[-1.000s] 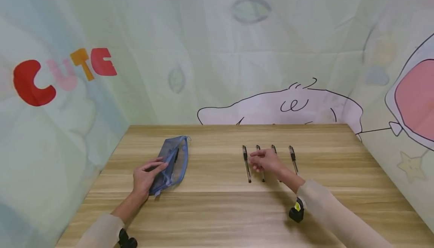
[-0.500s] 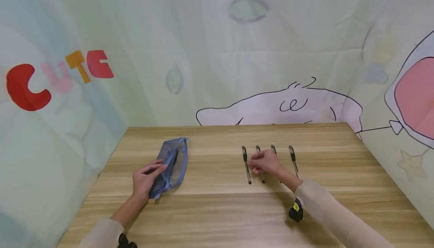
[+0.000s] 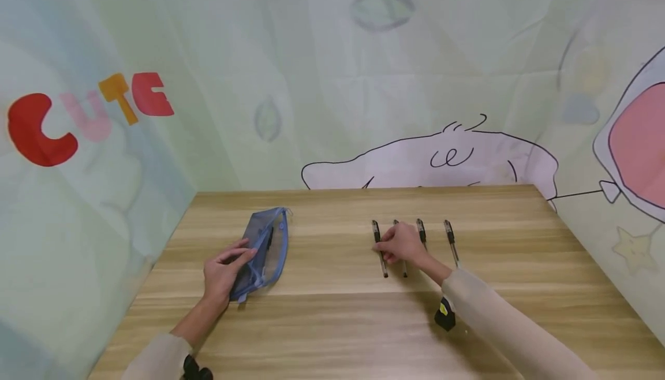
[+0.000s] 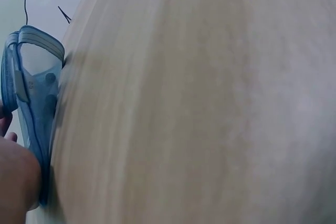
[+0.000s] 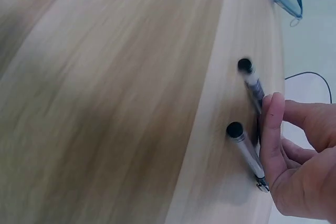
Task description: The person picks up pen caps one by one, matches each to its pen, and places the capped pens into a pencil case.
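Observation:
A blue mesh zip pencil case [image 3: 280, 256] stands unzipped on the left, a dark pen-like item [image 3: 269, 238] showing inside it. My left hand [image 3: 223, 270] holds its near-left side, thumb at the opening. Over to the right, my right hand [image 3: 405, 245] pinches the leftmost black-capped pen [image 3: 376, 231] around its middle; that pen lies on the tabletop. Under the hand is a second pen [image 3: 405, 270], partly covered. In the right wrist view, the pinched pen [image 5: 253, 83] runs up to the fingertips, with the other pen [image 5: 247, 150] just beside it.
Two more pens lie farther right, a third pen [image 3: 421, 230] partly behind the right hand and a fourth pen [image 3: 450, 235] by the sleeve. The wood-grain table [image 3: 322, 322] ends against a printed cloth backdrop [image 3: 322, 79].
My right hand has shifted slightly left, from between the first two pens onto the leftmost one, and its fingers have closed on it. The left hand keeps its hold on the pencil case.

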The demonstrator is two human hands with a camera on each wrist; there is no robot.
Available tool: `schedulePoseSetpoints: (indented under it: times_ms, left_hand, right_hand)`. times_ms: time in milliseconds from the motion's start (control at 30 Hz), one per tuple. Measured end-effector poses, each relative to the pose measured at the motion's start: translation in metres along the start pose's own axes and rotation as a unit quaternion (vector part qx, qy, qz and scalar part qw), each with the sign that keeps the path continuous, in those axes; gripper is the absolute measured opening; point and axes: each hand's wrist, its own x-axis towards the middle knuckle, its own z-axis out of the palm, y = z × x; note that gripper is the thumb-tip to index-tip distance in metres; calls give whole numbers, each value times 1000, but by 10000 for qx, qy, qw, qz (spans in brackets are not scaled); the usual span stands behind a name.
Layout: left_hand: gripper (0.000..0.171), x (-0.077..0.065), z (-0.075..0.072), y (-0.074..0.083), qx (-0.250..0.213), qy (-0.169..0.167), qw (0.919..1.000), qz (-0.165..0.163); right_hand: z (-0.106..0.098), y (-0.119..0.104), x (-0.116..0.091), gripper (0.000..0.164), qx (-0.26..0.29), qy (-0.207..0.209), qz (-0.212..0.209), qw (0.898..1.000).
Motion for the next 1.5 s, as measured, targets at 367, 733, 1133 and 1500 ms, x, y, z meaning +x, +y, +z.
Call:
schedulePoseSetpoints:
  times_ms: [367, 733, 1133, 1500]
  left_hand:
    - [26, 3, 3, 3, -433, 98, 9989, 150]
    - [34, 2, 5, 4, -231, -77, 9996, 144]
    - [35, 2, 13, 5, 77, -258, 9994, 227]
    - [31, -2, 3, 0, 307, -204, 9985, 414]
  right_hand:
    - [-4, -11, 0, 17, 499, -259, 349, 9978]
    - [7, -15, 3, 33, 2180, -777, 772, 9698]
    - [32, -29, 4, 40, 2736, -1039, 755, 9532]
    - [79, -55, 10, 33, 3218, -1465, 839, 9316]
